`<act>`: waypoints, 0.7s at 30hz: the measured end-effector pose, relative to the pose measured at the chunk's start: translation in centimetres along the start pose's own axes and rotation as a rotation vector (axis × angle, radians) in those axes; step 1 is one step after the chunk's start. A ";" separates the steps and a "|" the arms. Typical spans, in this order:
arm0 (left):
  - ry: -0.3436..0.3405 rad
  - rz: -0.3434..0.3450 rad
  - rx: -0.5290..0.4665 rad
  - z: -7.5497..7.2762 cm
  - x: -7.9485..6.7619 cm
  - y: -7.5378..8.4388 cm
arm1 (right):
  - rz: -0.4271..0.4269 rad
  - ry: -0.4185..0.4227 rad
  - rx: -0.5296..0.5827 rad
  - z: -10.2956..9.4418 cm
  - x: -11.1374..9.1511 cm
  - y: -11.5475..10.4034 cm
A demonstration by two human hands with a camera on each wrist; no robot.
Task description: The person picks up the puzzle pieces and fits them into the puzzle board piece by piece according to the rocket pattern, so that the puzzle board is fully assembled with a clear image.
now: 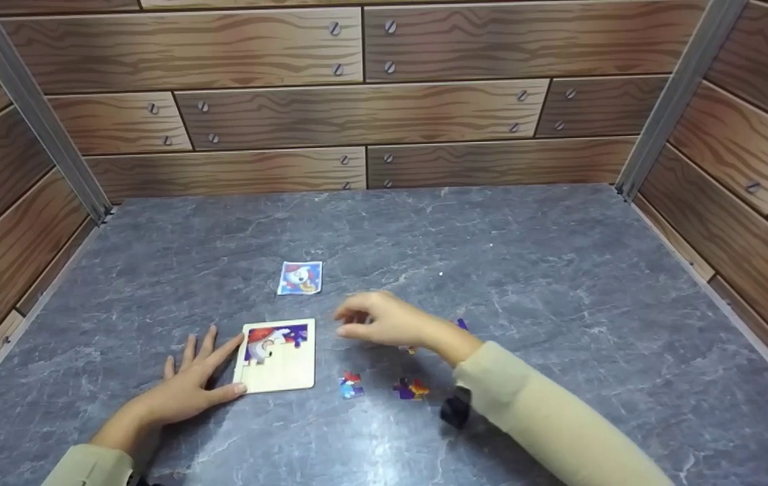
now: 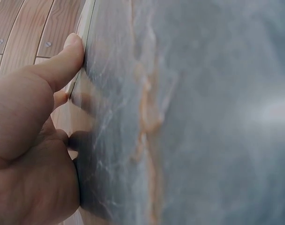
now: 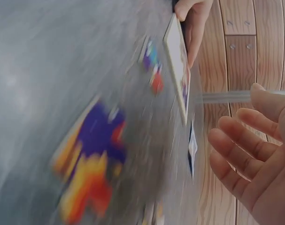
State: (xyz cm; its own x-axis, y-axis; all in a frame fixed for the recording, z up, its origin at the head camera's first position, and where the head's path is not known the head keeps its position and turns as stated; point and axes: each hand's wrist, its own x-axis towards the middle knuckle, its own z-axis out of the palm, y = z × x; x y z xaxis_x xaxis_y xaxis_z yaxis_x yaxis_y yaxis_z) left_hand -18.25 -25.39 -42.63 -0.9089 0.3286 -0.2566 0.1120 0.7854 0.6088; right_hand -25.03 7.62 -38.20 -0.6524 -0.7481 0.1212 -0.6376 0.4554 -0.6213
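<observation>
Hands: two are counted, left hand (image 1: 185,391) and right hand (image 1: 391,318).
Puzzle board (image 1: 293,371): one is seen.
Fitted pieces (image 1: 264,345): the number cannot be told.
Loose pieces (image 1: 351,387): two are fully shown; others (image 1: 462,325) are partly hidden, uncounted.
Picture card (image 1: 300,277): one is seen.
Metal posts (image 1: 684,88): two are seen.

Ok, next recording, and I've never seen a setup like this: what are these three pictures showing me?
There is no machine here, just a person's left hand and right hand, both bare. The wide picture comes from a camera on the head, looking forward and down; the other two come from cameras on each wrist. On the grey marbled table lies a partly filled puzzle board, with a small picture card beyond it and loose puzzle pieces to its right. The left hand touches the board's left edge. The right hand hovers above the table, holding nothing.
</observation>
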 end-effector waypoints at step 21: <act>0.011 -0.006 0.025 0.2 0.0 0.1 | 0.129 0.041 -0.032 -3.1 -6.3 5.1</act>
State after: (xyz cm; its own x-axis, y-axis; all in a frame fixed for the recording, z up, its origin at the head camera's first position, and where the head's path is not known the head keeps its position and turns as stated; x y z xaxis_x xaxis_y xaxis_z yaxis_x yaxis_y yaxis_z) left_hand -18.19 -25.19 -42.74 -0.9138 0.3185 -0.2519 0.1166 0.8000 0.5886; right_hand -25.42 16.14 -39.72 -0.7460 -0.6619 0.0739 -0.5595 0.5627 -0.6085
